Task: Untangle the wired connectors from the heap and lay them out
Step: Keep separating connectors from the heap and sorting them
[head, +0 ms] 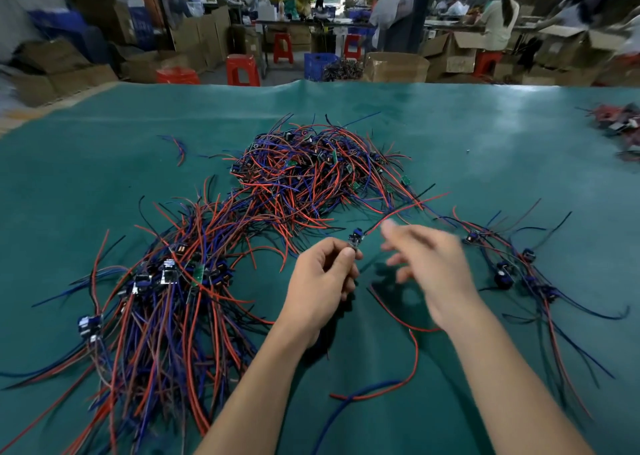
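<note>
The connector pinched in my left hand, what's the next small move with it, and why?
Probably take hold of its red wire with the right hand and draw it clear of the heap. The left hand pinches the connector above the mat, the wire runs back past the heap's edge, and the blurred right hand is open, holding nothing.

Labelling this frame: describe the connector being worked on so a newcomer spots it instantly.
Start at the green mat and the big tangled heap of red and blue wires at its middle. Just in front of the heap, the left hand pinches one small connector module by its lower end. It alone is lifted off the mat; its red wire runs toward the heap, past the blurred right hand.
</note>
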### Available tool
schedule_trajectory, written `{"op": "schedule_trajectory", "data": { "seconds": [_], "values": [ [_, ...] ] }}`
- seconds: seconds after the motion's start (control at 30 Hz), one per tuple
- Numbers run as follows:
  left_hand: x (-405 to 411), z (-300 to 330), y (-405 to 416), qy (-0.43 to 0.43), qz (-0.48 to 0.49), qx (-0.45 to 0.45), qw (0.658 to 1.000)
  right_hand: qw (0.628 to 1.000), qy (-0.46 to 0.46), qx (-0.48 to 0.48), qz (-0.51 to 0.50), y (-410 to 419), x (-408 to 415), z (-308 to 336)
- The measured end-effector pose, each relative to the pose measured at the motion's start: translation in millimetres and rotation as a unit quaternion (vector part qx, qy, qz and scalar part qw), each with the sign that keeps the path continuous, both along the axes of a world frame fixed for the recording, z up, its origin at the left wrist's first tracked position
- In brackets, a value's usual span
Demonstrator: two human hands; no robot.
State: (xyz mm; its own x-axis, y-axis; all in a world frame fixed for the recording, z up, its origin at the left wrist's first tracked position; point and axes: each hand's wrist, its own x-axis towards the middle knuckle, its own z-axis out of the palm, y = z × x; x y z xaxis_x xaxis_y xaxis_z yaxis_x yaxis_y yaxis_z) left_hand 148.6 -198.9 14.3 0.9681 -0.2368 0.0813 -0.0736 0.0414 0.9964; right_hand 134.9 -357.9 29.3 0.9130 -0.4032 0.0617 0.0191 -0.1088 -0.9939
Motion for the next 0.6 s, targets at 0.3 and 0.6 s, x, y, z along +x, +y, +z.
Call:
{"op": "schedule_trajectory", "data": {
  "seconds": [0.3,0.6],
  "values": [
    [-3,3,0,-0.013,-0.076,0.032,0.997,0.982,-0.159,-0.067,-0.075,6,1,4],
    [-2,1,1,-0.028,-0.054,0.047,0.997,0.954,-0.299,-0.02,-0.022,80,4,94]
  ]
}}
